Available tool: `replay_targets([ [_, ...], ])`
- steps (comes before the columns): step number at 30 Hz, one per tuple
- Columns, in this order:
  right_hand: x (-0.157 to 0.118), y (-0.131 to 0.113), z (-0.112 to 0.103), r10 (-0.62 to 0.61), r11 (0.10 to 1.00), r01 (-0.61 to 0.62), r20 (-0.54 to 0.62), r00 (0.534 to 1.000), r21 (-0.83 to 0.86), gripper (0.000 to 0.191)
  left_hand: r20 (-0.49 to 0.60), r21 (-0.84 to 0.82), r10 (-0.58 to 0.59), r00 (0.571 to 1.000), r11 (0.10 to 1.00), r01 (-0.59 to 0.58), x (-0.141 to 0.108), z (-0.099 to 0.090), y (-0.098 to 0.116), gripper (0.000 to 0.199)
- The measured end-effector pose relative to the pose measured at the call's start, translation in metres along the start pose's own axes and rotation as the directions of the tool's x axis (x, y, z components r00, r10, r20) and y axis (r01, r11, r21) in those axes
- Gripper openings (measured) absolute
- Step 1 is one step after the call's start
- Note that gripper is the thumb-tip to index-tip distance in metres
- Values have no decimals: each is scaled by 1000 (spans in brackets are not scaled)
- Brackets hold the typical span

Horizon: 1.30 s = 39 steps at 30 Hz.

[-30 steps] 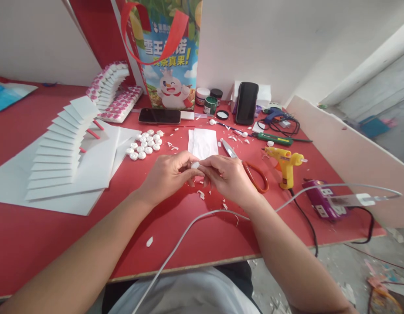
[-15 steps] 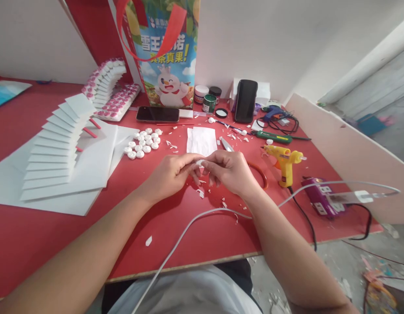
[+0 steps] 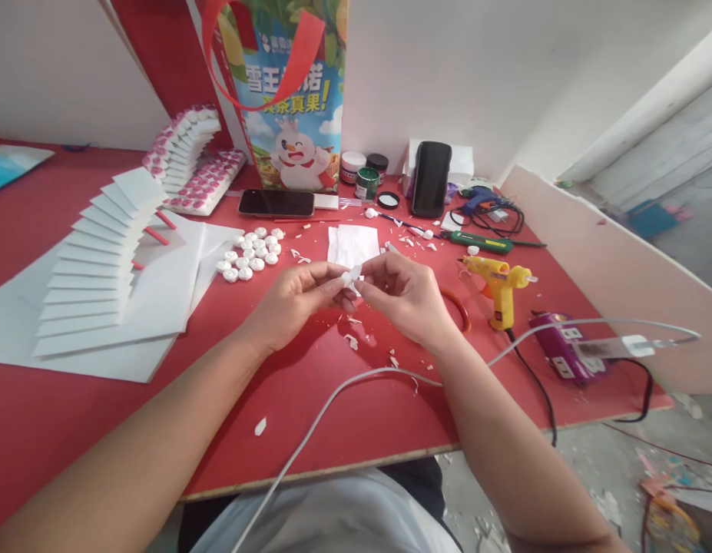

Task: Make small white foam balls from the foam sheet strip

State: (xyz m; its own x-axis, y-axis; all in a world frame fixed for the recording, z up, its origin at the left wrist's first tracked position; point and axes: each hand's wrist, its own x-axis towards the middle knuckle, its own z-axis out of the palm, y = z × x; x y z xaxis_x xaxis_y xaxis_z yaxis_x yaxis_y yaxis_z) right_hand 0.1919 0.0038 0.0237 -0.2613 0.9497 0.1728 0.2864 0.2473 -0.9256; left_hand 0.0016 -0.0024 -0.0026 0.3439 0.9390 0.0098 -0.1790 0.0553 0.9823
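Observation:
Between my two hands is a small white piece [image 3: 351, 277], thin and petal-like, its exact kind too small to make out. My left hand [image 3: 301, 298] pinches it from the left with thumb and fingers. From the right, the thumb and forefinger of my right hand [image 3: 402, 293] close on its other side. Just beyond my fingers lies a folded white paper [image 3: 352, 243]. Several small white rosettes [image 3: 252, 252] are grouped to the left of it. White scraps [image 3: 351, 342] are scattered on the red table [image 3: 309, 407] below my hands. Orange-red scissor handles [image 3: 456, 307] show partly behind my right hand.
A fanned white stepped model [image 3: 91, 269] stands at left. Behind are a phone [image 3: 276, 203], a printed bag [image 3: 298, 100], paint jars [image 3: 367, 183] and a dark upright device [image 3: 431, 178]. A yellow glue gun [image 3: 499, 284] and a purple box [image 3: 566, 357] sit right. A white cable [image 3: 356, 378] crosses the front.
My hands have opened slightly around the white piece, and more of it shows between the fingertips. My right forefinger has lifted. The view has shifted a little.

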Motion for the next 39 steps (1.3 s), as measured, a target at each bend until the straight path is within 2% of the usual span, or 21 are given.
replay_targets([
  [4, 0, 3, 3, -11, 1000, 11, -5, 1000, -21, 10, -40, 78, 9, 999, 997, -6, -1, 2, 3, 28],
  [10, 0, 2, 5, -39, 998, 37, -42, 998, -43, 7, -28, 219, 39, 999, 975, -32, -3, 6, 11, 27],
  [13, -1, 4, 7, -44, 996, 38, -72, 996, -83, 10, -27, 216, 31, 999, 976, -24, -3, 7, 11, 26],
  [16, -2, 6, 9, -48, 994, 40, -79, 996, -99, 11, -27, 103, -3, 1000, 995, 6, -2, 8, 7, 24],
  [19, -2, 4, 7, -58, 995, 53, -64, 996, -85, 12, -16, -103, -78, 997, 992, 76, 1, 7, 4, 22],
  [22, -2, -6, -2, -11, 995, 6, -57, 998, -101, 18, 40, -337, -198, 979, 920, 200, 2, 4, 3, 22],
  [24, -5, -18, -15, -8, 968, -18, -104, 995, -249, 20, 99, -449, -241, 966, 855, 259, 2, 1, 4, 19],
  [26, -11, -29, -30, -75, 842, -1, -120, 990, -539, 19, 136, -526, -260, 956, 799, 293, 2, -1, 5, 15],
  [28, -21, -35, -45, -112, 654, -28, -134, 985, -756, 26, 153, -576, -281, 947, 754, 317, 2, -2, 6, 12],
  [30, -32, -35, -57, -49, 482, -96, -136, 989, -871, 27, 167, -602, -296, 940, 725, 335, 2, -3, 7, 10],
  [33, -43, -25, -65, 122, 289, -151, -120, 985, -945, 23, 203, -639, -300, 932, 680, 358, 2, -2, 7, 6],
  [36, -46, -14, -60, 278, 211, -147, -85, 957, -966, 9, 234, -687, -308, 922, 619, 382, 2, -3, 8, 4],
  [39, -44, -10, -54, 343, 214, -162, -81, 936, -963, 15, 243, -695, -283, 928, 616, 371, 2, -4, 7, 8],
])
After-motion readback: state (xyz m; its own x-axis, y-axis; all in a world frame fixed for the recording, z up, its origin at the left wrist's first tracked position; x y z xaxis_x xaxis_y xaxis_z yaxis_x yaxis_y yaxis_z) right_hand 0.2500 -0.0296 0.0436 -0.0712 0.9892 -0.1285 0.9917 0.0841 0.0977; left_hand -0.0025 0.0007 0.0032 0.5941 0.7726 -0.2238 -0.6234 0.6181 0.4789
